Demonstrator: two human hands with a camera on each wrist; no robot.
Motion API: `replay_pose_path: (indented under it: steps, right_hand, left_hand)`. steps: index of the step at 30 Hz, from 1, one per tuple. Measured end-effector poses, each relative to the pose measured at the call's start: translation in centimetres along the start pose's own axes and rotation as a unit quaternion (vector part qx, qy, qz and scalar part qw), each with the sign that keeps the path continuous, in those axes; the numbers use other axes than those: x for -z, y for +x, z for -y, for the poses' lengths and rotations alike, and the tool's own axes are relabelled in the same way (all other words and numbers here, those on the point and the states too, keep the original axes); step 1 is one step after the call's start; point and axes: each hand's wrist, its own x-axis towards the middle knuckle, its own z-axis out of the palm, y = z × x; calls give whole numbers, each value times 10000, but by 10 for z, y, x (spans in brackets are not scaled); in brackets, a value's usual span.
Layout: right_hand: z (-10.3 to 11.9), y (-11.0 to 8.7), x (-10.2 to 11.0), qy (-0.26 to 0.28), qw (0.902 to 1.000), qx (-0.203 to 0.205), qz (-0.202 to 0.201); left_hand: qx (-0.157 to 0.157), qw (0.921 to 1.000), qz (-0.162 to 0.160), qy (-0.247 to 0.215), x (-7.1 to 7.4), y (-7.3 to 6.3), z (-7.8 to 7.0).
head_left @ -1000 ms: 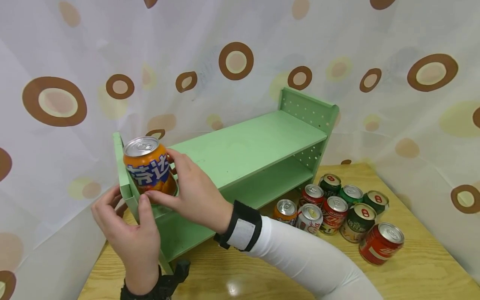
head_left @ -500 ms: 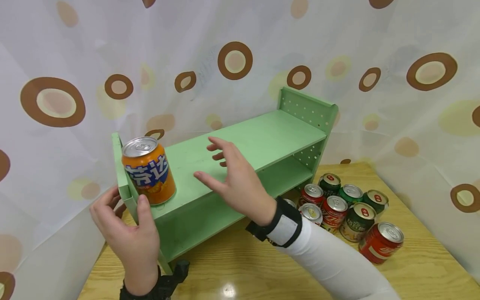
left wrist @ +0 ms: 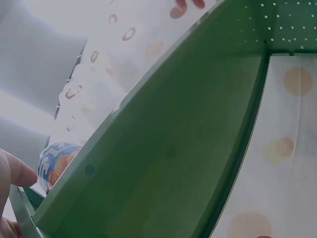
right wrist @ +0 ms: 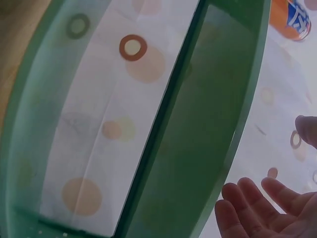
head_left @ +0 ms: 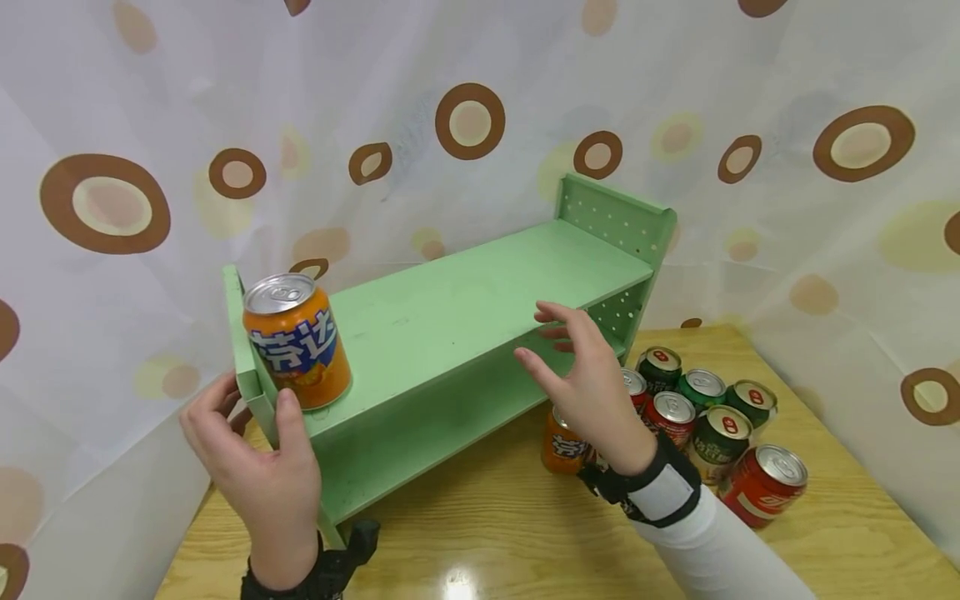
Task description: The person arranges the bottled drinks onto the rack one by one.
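An orange soda can (head_left: 296, 346) with blue and white lettering stands upright at the left end of the green shelf's top board (head_left: 480, 292), close to the end panel. My left hand (head_left: 258, 467) grips the front corner of that panel, thumb in front near the can's base and fingers round the outer side. In the left wrist view the thumb (left wrist: 20, 171) lies beside the can (left wrist: 57, 161). My right hand (head_left: 592, 383) holds nothing, its fingers spread in the air in front of the shelf, overlapping a second orange can (head_left: 562, 446) on the table.
Several soda cans stand grouped on the wooden table (head_left: 465, 508) at the right, including a red can (head_left: 763, 486), a dark green one (head_left: 718, 442) and a bright green one (head_left: 702, 387). A patterned white sheet (head_left: 525, 50) hangs behind the shelf.
My right hand has let go of the orange can on the top board and moved right and down toward the cans on the table. My left hand has stayed at the shelf's end panel.
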Motion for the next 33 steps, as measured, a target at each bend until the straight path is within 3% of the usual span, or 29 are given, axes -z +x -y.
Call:
replay_pose_path:
  steps: [8, 15, 27, 33]
  right_hand:
    - [-29, -18, 15, -404, 9983, -420, -90]
    - [-54, -35, 13, -686, 9951, -717, 51]
    - [-80, -60, -9, -1505, 9830, -794, 687]
    - [-91, -65, -19, -2061, 9723, -595, 923]
  left_hand:
    - [12, 10000, 19, 35, 0, 0, 0]
    - [18, 10000, 36, 30, 0, -1, 0]
    - [45, 10000, 69, 10, 1, 0, -1]
    - [-24, 10000, 25, 0, 0, 0, -1]
